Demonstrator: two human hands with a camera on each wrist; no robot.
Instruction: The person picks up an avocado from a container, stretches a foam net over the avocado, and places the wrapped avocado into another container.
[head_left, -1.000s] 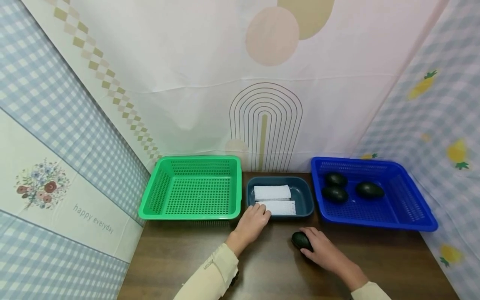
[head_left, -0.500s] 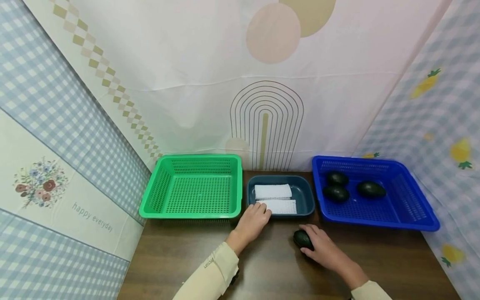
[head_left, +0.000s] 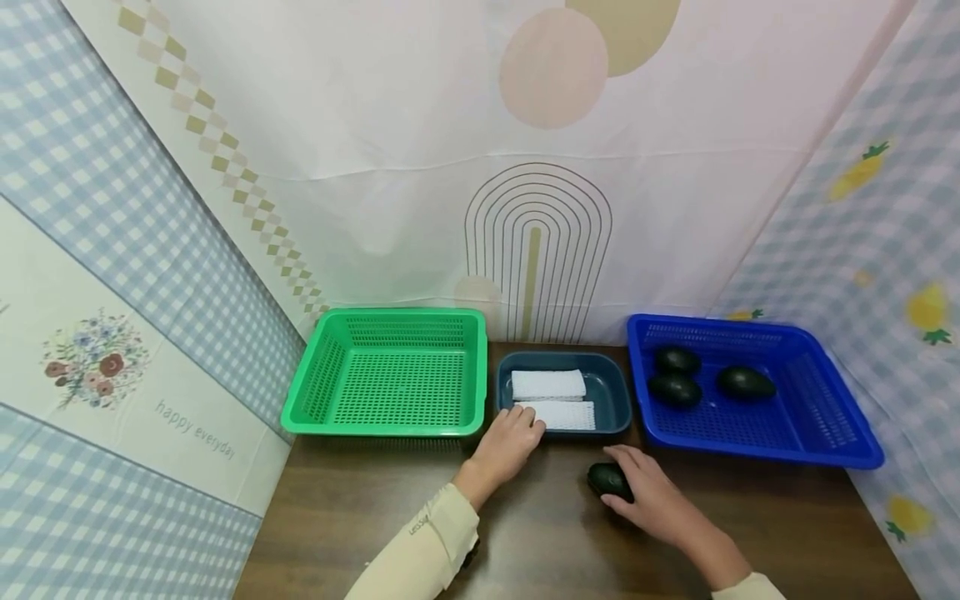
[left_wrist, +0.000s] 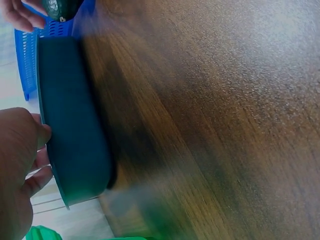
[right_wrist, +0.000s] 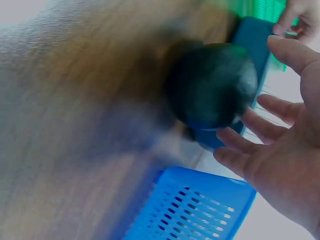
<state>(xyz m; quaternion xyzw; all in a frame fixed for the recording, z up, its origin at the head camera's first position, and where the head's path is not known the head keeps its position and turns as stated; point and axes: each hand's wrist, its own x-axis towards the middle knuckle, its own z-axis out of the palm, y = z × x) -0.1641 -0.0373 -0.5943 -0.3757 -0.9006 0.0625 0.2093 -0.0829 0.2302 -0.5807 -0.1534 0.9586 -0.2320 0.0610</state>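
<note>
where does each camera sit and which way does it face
Head: on the head, facing forward and down over the green basket, tray, blue basket and table; left hand, right hand and sleeves show.
Left wrist: worn there, facing along the tray's outer side and the table; the left hand shows, plus part of the right.
Right wrist: worn there, facing the fruit; the right hand shows, plus part of the left.
Shared: both wrist views show the tray, the fruit and both hands.

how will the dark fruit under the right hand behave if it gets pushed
The fruit would probably roll, given its rounded shape. Its soft sheen suggests smooth, perhaps slippery skin; its plump outline hints at firmness.
</note>
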